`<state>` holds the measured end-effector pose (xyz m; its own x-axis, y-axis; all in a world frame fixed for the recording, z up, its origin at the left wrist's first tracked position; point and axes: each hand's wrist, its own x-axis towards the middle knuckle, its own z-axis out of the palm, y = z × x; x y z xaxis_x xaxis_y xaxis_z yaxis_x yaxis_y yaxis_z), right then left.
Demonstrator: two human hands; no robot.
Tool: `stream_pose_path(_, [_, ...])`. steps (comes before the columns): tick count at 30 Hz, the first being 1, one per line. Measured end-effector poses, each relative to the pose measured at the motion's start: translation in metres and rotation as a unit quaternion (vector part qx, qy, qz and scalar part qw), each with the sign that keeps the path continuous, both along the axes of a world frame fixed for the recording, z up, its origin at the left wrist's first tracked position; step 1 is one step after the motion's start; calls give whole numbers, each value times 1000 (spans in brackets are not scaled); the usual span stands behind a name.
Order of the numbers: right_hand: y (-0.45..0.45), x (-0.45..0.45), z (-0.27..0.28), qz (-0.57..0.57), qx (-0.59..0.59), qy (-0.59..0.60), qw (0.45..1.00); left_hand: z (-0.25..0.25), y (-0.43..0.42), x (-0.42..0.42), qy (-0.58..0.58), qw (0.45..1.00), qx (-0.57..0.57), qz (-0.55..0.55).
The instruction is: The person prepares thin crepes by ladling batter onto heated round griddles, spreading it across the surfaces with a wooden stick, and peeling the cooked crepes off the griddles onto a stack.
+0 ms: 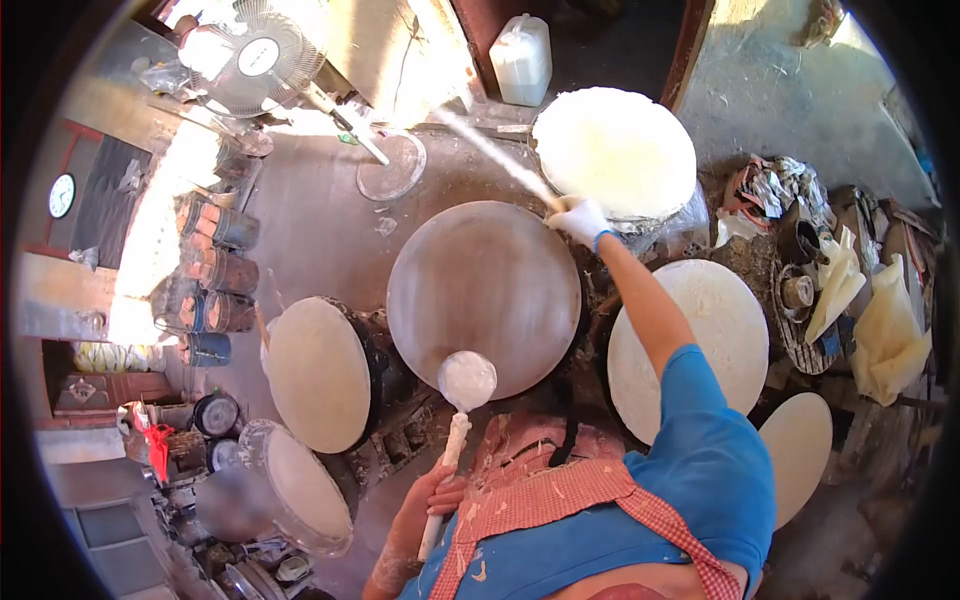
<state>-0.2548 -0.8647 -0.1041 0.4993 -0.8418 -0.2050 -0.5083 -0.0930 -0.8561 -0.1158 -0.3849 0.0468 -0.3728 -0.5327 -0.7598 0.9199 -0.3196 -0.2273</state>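
Observation:
My left hand (447, 490) is closed around the handle of a ladle (468, 381). White batter coats the ladle's bowl, which is over the near edge of a large round griddle (485, 290). The griddle's surface is bare and grey-brown. My right hand (580, 222), in a white glove, grips a long pale stick (500, 163) that points up and left, its far end blurred. This hand is beyond the griddle's far right edge, beside a white round stack (615, 155) that looks like thin flatbreads. What lies inside the gloved fingers is hidden.
Pale round griddles stand to the left (320, 375) and right (690, 340). A standing fan (258, 58) is at the far left, near a white jug (521, 60). Several dark buckets (228, 271) line the left side. Cluttered scraps and yellowish sheets (890, 335) lie right.

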Motion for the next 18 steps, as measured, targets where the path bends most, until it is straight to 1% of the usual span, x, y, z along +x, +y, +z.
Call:
stream_pose_path(2, [-4, 23, -24, 50, -157, 107, 981, 15, 2, -6, -17, 1000, -8, 10])
stream_pose_path(3, [-6, 22, -26, 19, -131, 137, 982, 25, 2, -9, -16, 999, -13, 30])
stream_pose_path(4, [-12, 21, -39, -36, -103, 151, 982, 29, 5, -9, -12, 999, -18, 49])
stream_pose_path(6, [-12, 1, -38, -124, -100, 151, 976, 20, 19, 1, 5, 998, -35, 48])
stream_pose_path(8, [4, -28, -29, -189, -77, 127, 971, 9, 35, 17, -10, 997, -67, -22])
stream_pose_path(9, [15, -44, -24, -173, -84, 133, 972, 1, 43, 24, -3, 997, -68, -39])
stream_pose_path(10, [31, -57, -21, -198, -102, 129, 966, -9, 50, 33, -16, 995, -65, -72])
stream_pose_path(11, [56, -67, 0, -236, -121, 130, 955, -24, 55, 45, -26, 990, -65, -119])
stream_pose_path(12, [83, -78, 22, -253, -145, 136, 947, -52, 68, 62, 14, 984, -94, -148])
stream_pose_path(13, [103, -91, 29, -265, -149, 133, 943, -59, 65, 72, 10, 981, -85, -176])
stream_pose_path(14, [126, -106, 21, -282, -202, 98, 933, -62, 58, 77, 8, 975, -76, -210])
stream_pose_path(15, [149, -124, -3, -285, -194, 1, 939, -62, 50, 86, 33, 955, -73, -287])
stream_pose_path(16, [189, -126, 32, -350, -128, 51, 926, -64, 42, 92, 11, 949, -88, -302])
stream_pose_path(17, [229, -140, 32, -373, -99, 67, 920, -64, 39, 94, -10, 946, -110, -303])
stream_pose_path(18, [266, -151, 33, -383, -71, 72, 918, -65, 34, 97, -37, 927, -113, -356])
